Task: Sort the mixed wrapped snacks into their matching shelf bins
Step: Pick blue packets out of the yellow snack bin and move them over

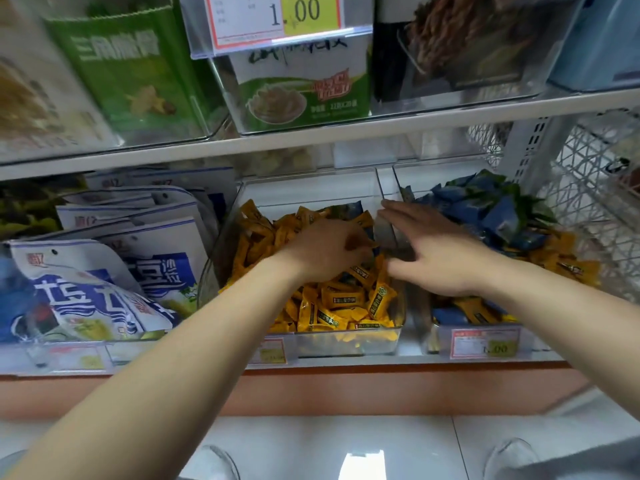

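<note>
A clear middle bin [304,188] holds a heap of yellow wrapped snacks [343,299], with one blue pack at its back [346,207]. The clear right bin [433,174] holds blue wrapped snacks [498,213] at the back and yellow ones [568,265] in front. My left hand [325,251] is down in the middle bin, its fingers curled in among the yellow snacks; what they hold is hidden. My right hand [436,251] lies with straight, spread fingers over the wall between the two bins.
Large blue-and-white bags [104,271] fill the bin to the left. An upper shelf [311,133] overhangs with green boxes [301,84] and a price tag [277,19]. A white wire rack [588,188] stands at the right. Price labels [485,342] line the shelf's front edge.
</note>
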